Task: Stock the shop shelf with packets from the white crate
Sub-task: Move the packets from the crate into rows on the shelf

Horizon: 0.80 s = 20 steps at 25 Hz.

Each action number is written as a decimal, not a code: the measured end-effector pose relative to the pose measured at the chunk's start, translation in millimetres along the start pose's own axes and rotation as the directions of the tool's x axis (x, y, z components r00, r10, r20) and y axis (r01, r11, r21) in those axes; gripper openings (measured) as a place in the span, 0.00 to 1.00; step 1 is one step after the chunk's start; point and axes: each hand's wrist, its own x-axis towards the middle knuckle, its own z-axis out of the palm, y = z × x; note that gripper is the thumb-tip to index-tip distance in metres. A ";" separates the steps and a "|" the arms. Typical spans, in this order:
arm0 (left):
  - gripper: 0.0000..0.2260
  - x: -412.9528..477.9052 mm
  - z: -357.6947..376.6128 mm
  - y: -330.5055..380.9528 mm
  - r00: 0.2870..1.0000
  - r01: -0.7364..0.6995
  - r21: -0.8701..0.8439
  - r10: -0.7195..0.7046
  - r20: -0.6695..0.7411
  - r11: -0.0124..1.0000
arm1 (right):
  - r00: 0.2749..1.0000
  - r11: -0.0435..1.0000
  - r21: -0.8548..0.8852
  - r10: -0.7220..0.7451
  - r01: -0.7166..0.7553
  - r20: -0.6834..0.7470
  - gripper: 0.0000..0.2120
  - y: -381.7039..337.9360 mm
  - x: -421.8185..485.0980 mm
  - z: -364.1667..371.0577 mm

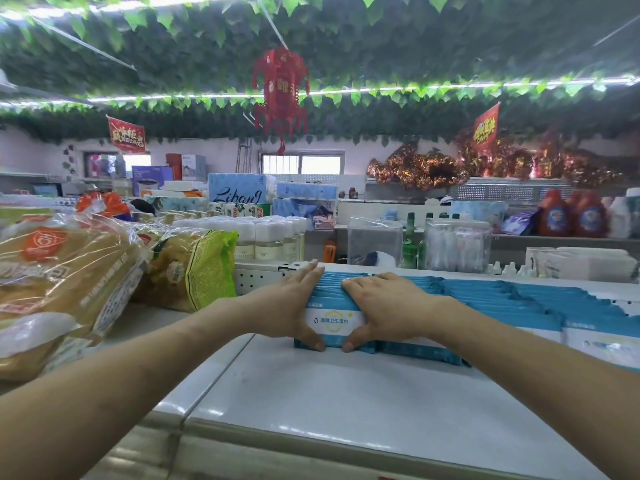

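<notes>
Together, the left hand [291,306] and right hand [394,306] clamp the blue packets [334,322] on the shelf [311,393], hiding their sides.

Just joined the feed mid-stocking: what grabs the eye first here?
Both hands, the left hand and right hand, clasp a row of blue packets at centre on the white shelf top. A red paper lantern hangs from the leaf-covered ceiling above, and bagged bread crowds the left edge.
</notes>
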 end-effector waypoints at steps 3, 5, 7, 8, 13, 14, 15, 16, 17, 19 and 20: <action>0.55 4.8 -5.9 12.5 1.000 -0.028 0.167 0.028 0.006 0.986 | 1.000 1.000 0.013 -0.004 0.004 0.000 0.44 -1.1 3.8 0.1; 0.51 6.4 -10.7 16.0 1.000 -0.025 0.198 0.022 0.015 0.980 | 1.000 1.000 0.021 -0.001 0.001 -0.007 0.44 -1.4 4.5 0.9; 0.49 4.7 -14.2 20.4 0.999 -0.047 0.228 0.043 0.019 0.972 | 1.000 1.000 0.024 0.000 0.001 -0.018 0.45 0.0 0.0 1.2; 0.49 4.0 -15.0 22.6 0.998 -0.061 0.247 0.059 0.019 0.967 | 1.000 1.000 0.020 -0.002 0.002 -0.023 0.45 0.8 -3.3 1.2; 0.48 4.9 -17.5 29.5 0.996 -0.077 0.280 0.062 0.062 0.957 | 1.000 1.000 -0.010 0.006 -0.006 0.005 0.44 -0.2 -11.5 -4.7; 0.48 4.4 -18.3 30.6 0.996 -0.080 0.286 0.062 0.070 0.955 | 1.000 1.000 -0.001 0.013 -0.013 0.017 0.45 -0.7 -13.0 -7.5; 0.49 2.8 -19.9 33.0 0.995 -0.084 0.293 0.065 0.073 0.952 | 0.999 1.000 0.008 0.021 -0.021 0.024 0.46 0.6 -17.4 -11.6; 0.49 -0.4 -22.2 35.0 0.995 -0.087 0.295 0.069 0.068 0.951 | 0.999 0.999 0.015 0.030 -0.030 0.019 0.47 3.6 -24.7 -16.8; 0.48 -4.2 -25.0 36.6 0.996 -0.085 0.290 0.071 0.058 0.953 | 0.999 0.999 0.019 0.038 -0.038 0.008 0.47 8.9 -34.3 -22.6; 0.47 -13.2 -31.5 37.3 0.997 -0.071 0.286 0.059 0.049 0.956 | 0.998 0.998 0.015 0.061 -0.061 0.017 0.50 23.4 -59.6 -34.3; 0.47 -17.7 -34.5 36.5 0.998 -0.056 0.293 0.044 0.047 0.955 | 0.996 0.997 0.012 0.082 -0.082 0.039 0.51 31.8 -72.8 -38.5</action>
